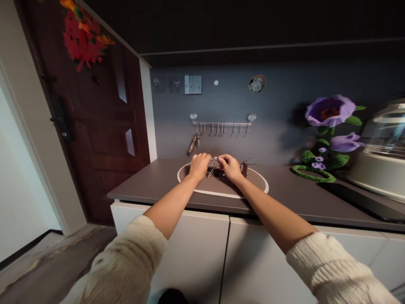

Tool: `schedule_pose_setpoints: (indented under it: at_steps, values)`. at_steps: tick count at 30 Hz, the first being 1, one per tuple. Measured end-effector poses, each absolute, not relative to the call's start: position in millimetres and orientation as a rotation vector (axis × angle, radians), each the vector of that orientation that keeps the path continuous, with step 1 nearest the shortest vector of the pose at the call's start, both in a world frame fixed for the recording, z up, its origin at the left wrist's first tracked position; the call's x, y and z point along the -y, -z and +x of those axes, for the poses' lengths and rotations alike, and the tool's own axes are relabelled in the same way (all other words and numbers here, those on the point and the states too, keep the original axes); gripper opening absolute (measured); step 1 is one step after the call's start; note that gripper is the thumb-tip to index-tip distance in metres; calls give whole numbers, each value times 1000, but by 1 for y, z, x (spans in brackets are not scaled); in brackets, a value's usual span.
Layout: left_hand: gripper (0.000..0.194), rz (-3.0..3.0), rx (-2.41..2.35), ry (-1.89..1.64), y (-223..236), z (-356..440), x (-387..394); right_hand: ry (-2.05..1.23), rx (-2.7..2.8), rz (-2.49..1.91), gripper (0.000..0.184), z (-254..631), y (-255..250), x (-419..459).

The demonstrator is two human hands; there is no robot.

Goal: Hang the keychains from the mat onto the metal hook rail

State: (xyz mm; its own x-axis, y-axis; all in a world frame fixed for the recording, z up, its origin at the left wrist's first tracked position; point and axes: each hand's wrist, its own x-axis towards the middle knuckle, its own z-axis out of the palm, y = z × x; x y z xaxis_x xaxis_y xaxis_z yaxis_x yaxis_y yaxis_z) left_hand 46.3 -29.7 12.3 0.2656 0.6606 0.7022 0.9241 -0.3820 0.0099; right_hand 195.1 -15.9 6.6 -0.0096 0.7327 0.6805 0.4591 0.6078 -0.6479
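Both my arms reach out over a brown cabinet top (152,181). My left hand (200,164) and my right hand (230,167) are closed side by side on a bunch of keys (214,165), fingers pinched on its metal ring. The bunch hangs just above an oval tray with a white rim (202,192). A dark key fob (244,168) sticks out to the right of my right hand. On the wall behind, a metal hook rail (221,123) carries one other key set (193,142) at its left end.
A dark wooden door (95,126) with a black handle stands to the left. White cabinet doors (202,257) are below the top. A purple flower ornament (329,135) and a pot with a glass lid (379,152) sit at the right. Wall switches (193,84) are above the rail.
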Motion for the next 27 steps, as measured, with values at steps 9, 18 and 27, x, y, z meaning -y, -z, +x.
schedule_pose_setpoints:
  at_steps: [9, 18, 27]
  values:
    - [23, -2286, 1363, 963, -16, 51, 35, -345, 1552, -917, 28, 198, -10, 13]
    - [31, -2284, 1258, 1137, -19, 54, 33, -293, 1673, -842, 25, 194, -13, 19]
    - [23, -2227, 1271, 1349, -18, 56, 29, -491, 1612, -840, 34, 191, -14, 19]
